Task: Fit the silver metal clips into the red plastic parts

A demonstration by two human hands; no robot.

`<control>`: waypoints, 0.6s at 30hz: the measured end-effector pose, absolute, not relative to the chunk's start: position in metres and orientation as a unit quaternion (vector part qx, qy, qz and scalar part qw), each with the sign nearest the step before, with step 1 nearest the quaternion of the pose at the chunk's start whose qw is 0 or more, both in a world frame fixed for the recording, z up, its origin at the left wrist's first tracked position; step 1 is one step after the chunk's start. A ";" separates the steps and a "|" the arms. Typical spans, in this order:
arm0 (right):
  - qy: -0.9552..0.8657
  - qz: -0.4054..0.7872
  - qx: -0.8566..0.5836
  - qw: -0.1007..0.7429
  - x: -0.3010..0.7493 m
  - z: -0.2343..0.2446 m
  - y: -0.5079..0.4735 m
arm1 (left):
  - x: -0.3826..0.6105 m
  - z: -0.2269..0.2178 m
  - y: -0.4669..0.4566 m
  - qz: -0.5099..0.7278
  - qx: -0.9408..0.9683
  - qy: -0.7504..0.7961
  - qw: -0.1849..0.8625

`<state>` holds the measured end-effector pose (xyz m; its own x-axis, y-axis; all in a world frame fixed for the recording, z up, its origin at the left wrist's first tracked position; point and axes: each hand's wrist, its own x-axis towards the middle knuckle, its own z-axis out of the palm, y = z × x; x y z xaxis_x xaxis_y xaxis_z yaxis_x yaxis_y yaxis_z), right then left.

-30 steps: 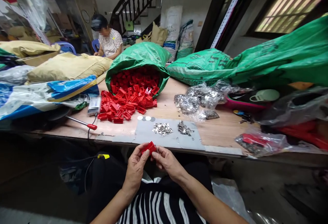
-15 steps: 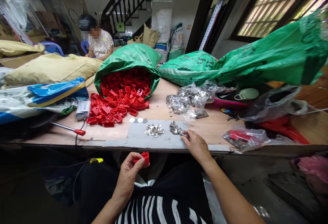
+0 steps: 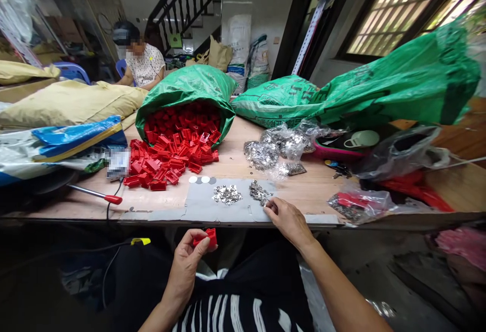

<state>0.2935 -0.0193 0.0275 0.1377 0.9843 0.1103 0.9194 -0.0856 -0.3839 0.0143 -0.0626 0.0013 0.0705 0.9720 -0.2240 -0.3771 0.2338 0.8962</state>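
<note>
My left hand (image 3: 190,256) grips a small red plastic housing (image 3: 206,240) between thumb and fingers, below the table's front edge. My right hand (image 3: 287,220) rests at the near right edge of a pile of small metal pieces (image 3: 259,191). Its thumb and fingertips are pinched together, and whatever lies between them is too small to make out. To the left of that pile is a second heap of flat, shiny metal pieces (image 3: 227,195). Both heaps lie on a grey sheet (image 3: 197,208).
Red housings (image 3: 159,165) spill from a green sack (image 3: 190,81) at the back left. Clear bags of metal parts (image 3: 261,154) lie at the back right, another bag (image 3: 357,205) at the right. A red-tipped lever (image 3: 112,199) sticks out at left. Another person (image 3: 144,64) sits beyond the sacks.
The whole view has shifted slightly left. My right hand has drawn back a little toward the pile's near edge. The red housing in my left hand is tilted a bit differently.
</note>
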 end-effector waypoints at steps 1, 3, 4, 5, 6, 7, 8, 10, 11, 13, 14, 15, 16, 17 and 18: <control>-0.653 0.091 -0.730 0.181 0.293 0.028 -0.022 | 0.014 0.001 -0.063 0.518 0.336 0.442 0.650; -0.656 0.100 -0.728 0.173 0.293 0.030 -0.026 | 0.014 0.000 -0.063 0.515 0.334 0.445 0.652; -0.657 0.107 -0.727 0.170 0.294 0.031 -0.028 | 0.014 0.000 -0.063 0.513 0.333 0.447 0.652; -0.657 0.115 -0.725 0.170 0.295 0.032 -0.028 | 0.014 0.000 -0.063 0.512 0.332 0.449 0.653; -0.657 0.121 -0.723 0.173 0.297 0.033 -0.028 | 0.014 0.000 -0.063 0.512 0.331 0.450 0.653; -0.657 0.124 -0.722 0.179 0.299 0.033 -0.028 | 0.013 0.000 -0.063 0.511 0.330 0.450 0.653; -0.657 0.124 -0.720 0.187 0.300 0.033 -0.026 | 0.013 0.000 -0.063 0.512 0.328 0.450 0.654; -0.657 0.118 -0.716 0.204 0.302 0.033 -0.023 | 0.013 0.000 -0.063 0.510 0.324 0.450 0.657; -0.658 0.116 -0.714 0.210 0.303 0.033 -0.021 | 0.014 0.000 -0.063 0.509 0.323 0.450 0.659; -0.666 0.122 -0.703 0.216 0.301 0.031 -0.017 | 0.014 0.000 -0.064 0.508 0.320 0.450 0.661; -0.671 0.127 -0.698 0.217 0.300 0.030 -0.015 | 0.014 0.001 -0.064 0.508 0.319 0.451 0.661; -0.675 0.131 -0.693 0.218 0.298 0.029 -0.013 | 0.015 0.001 -0.064 0.508 0.318 0.451 0.661; -0.677 0.133 -0.690 0.219 0.297 0.028 -0.012 | 0.015 0.001 -0.064 0.509 0.316 0.452 0.661; -0.678 0.135 -0.688 0.221 0.296 0.027 -0.011 | 0.015 0.001 -0.064 0.510 0.315 0.453 0.660; -0.678 0.135 -0.687 0.225 0.295 0.026 -0.010 | 0.015 0.001 -0.064 0.510 0.314 0.454 0.660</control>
